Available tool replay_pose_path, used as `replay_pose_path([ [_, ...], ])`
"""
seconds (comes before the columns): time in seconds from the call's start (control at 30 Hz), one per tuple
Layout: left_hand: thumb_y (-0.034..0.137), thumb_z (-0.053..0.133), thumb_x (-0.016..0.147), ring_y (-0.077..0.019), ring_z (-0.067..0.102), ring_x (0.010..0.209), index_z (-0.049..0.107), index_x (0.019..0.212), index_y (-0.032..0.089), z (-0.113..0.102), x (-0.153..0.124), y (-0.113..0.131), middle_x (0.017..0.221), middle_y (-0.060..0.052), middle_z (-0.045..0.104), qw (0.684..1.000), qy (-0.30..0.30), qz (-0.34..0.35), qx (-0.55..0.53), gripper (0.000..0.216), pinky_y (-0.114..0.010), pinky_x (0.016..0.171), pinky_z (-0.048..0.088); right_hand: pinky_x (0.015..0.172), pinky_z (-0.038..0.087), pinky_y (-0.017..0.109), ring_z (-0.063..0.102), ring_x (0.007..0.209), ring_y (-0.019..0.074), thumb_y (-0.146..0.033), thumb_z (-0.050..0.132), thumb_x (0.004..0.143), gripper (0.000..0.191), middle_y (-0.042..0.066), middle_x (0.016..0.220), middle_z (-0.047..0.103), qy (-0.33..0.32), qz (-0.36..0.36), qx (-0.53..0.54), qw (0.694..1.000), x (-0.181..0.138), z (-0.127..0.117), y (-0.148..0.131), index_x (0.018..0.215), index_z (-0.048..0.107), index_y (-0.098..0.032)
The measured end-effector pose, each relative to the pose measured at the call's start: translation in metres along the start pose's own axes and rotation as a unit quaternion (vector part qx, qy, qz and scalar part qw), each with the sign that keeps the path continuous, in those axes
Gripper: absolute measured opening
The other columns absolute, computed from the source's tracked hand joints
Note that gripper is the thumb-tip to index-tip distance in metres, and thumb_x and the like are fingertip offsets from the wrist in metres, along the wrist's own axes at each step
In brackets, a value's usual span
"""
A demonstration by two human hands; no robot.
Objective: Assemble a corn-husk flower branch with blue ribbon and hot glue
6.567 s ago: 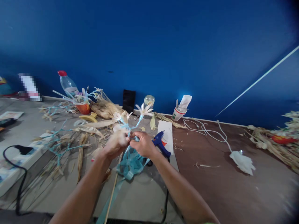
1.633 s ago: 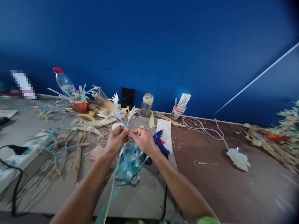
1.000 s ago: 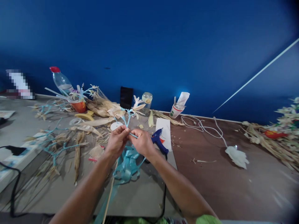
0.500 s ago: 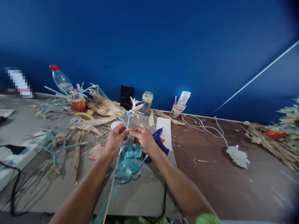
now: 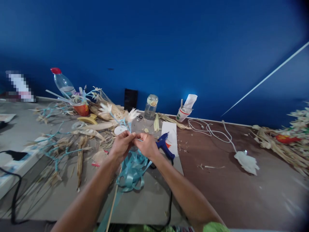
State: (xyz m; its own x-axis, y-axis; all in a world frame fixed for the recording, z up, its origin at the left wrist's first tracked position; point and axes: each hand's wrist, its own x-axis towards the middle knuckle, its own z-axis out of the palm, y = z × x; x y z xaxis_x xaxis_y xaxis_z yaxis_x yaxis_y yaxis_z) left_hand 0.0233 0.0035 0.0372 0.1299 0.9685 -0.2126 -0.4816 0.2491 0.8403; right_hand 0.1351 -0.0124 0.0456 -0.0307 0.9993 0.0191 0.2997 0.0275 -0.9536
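My left hand pinches the lower part of a flower stem wrapped in light blue. Pale flowers, which look like dried husk, spread from its branches. Touching it from the right, my right hand is closed, its fingertips pinching light blue ribbon at the stem. Loose loops of the blue ribbon hang below both hands. A thin pale stick runs down from there toward the table's near edge. Just right of my right hand, a blue glue gun lies partly on a white sheet.
Blue-wrapped branches, dried husks and a power strip cover the left side. Along the wall stand a red-capped bottle, a red cup, a glass jar and a white cup. A white cable lies at right.
The flower stem has turned between my fingers, so its flowers have swung left and lower. The ribbon loops have shifted slightly. Both hands stay in nearly the same place.
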Motion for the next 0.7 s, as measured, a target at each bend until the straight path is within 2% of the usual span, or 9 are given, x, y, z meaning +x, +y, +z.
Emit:
replay_pose_path([
  [0.13, 0.023, 0.079, 0.05, -0.004, 0.043, 0.041, 0.049, 0.057, 0.014, 0.002, -0.001, -0.004, 0.046, 0.007, 0.048, 0.999, 0.01, -0.031, -0.019, 0.032, -0.016, 0.042, 0.034, 0.054, 0.039, 0.021, 0.051, 0.058, 0.0116, -0.025, 0.054, 0.07, 0.018, 0.001, 0.063, 0.063, 0.011, -0.023, -0.042, 0.999, 0.0, 0.001, 0.003, 0.074, 0.069, -0.015],
  [0.23, 0.023, 0.08, 0.05, -0.0057, 0.048, 0.046, 0.056, 0.067, 0.013, 0.002, -0.006, -0.002, 0.053, 0.005, 0.053, 0.998, -0.01, -0.054, -0.031, 0.031, -0.017, 0.046, 0.038, 0.054, 0.039, 0.021, 0.051, 0.057, 0.0117, -0.023, 0.054, 0.067, 0.017, 0.001, 0.061, 0.062, 0.025, -0.014, -0.047, 0.998, 0.0, -0.001, 0.003, 0.071, 0.069, -0.015],
  [0.37, 0.022, 0.078, 0.056, -0.0077, 0.053, 0.056, 0.062, 0.083, 0.014, -0.005, -0.008, 0.003, 0.069, 0.0, 0.06, 0.995, -0.076, -0.049, -0.047, 0.032, -0.02, 0.055, 0.045, 0.044, 0.032, 0.02, 0.04, 0.044, 0.0084, -0.026, 0.055, 0.063, 0.014, -0.004, 0.047, 0.049, 0.03, 0.037, 0.028, 0.998, 0.002, -0.005, 0.004, 0.068, 0.064, -0.016],
  [0.4, 0.025, 0.076, 0.059, -0.0071, 0.052, 0.055, 0.063, 0.084, 0.014, -0.009, -0.006, 0.004, 0.07, 0.0, 0.06, 0.995, -0.078, -0.036, -0.044, 0.031, -0.021, 0.057, 0.045, 0.041, 0.031, 0.019, 0.038, 0.042, 0.0078, -0.026, 0.056, 0.063, 0.013, -0.006, 0.045, 0.045, 0.03, 0.05, 0.06, 0.996, 0.003, -0.005, 0.005, 0.068, 0.062, -0.016],
  [0.47, 0.03, 0.074, 0.061, -0.0073, 0.052, 0.055, 0.064, 0.087, 0.015, -0.016, 0.0, 0.004, 0.073, -0.001, 0.061, 1.0, -0.024, -0.002, -0.017, 0.031, -0.021, 0.057, 0.044, 0.039, 0.028, 0.019, 0.036, 0.039, 0.0071, -0.027, 0.057, 0.061, 0.013, -0.008, 0.043, 0.041, 0.031, 0.068, 0.123, 0.99, 0.005, -0.006, 0.006, 0.069, 0.06, -0.017],
  [0.53, 0.031, 0.073, 0.062, -0.0085, 0.052, 0.056, 0.065, 0.086, 0.015, -0.023, 0.007, 0.003, 0.07, 0.0, 0.062, 0.995, 0.056, 0.061, 0.064, 0.03, -0.021, 0.055, 0.042, 0.037, 0.028, 0.019, 0.036, 0.037, 0.0065, -0.027, 0.059, 0.059, 0.014, -0.009, 0.043, 0.04, 0.025, 0.081, 0.169, 0.982, 0.006, -0.006, 0.006, 0.069, 0.058, -0.017],
  [0.6, 0.029, 0.074, 0.06, -0.01, 0.055, 0.061, 0.067, 0.083, 0.015, -0.026, 0.009, 0.001, 0.074, -0.001, 0.064, 0.982, 0.086, 0.107, 0.131, 0.028, -0.021, 0.058, 0.041, 0.038, 0.029, 0.019, 0.036, 0.036, 0.0059, -0.027, 0.06, 0.058, 0.015, -0.009, 0.042, 0.039, 0.015, 0.091, 0.189, 0.978, 0.006, -0.006, 0.005, 0.068, 0.057, -0.017],
  [0.63, 0.029, 0.074, 0.059, -0.0105, 0.055, 0.062, 0.067, 0.082, 0.015, -0.026, 0.009, 0.001, 0.073, -0.001, 0.064, 0.984, 0.062, 0.096, 0.136, 0.028, -0.021, 0.058, 0.041, 0.038, 0.029, 0.019, 0.035, 0.036, 0.0058, -0.027, 0.061, 0.057, 0.015, -0.009, 0.042, 0.039, 0.009, 0.096, 0.191, 0.977, 0.006, -0.007, 0.004, 0.067, 0.057, -0.016],
  [0.7, 0.03, 0.073, 0.062, -0.0109, 0.055, 0.061, 0.067, 0.082, 0.014, -0.023, 0.006, 0.0, 0.069, -0.002, 0.062, 0.994, -0.026, 0.042, 0.097, 0.026, -0.021, 0.058, 0.042, 0.037, 0.029, 0.019, 0.035, 0.036, 0.0057, -0.026, 0.061, 0.056, 0.014, -0.009, 0.041, 0.04, -0.003, 0.104, 0.185, 0.977, 0.006, -0.008, 0.002, 0.066, 0.058, -0.016],
])
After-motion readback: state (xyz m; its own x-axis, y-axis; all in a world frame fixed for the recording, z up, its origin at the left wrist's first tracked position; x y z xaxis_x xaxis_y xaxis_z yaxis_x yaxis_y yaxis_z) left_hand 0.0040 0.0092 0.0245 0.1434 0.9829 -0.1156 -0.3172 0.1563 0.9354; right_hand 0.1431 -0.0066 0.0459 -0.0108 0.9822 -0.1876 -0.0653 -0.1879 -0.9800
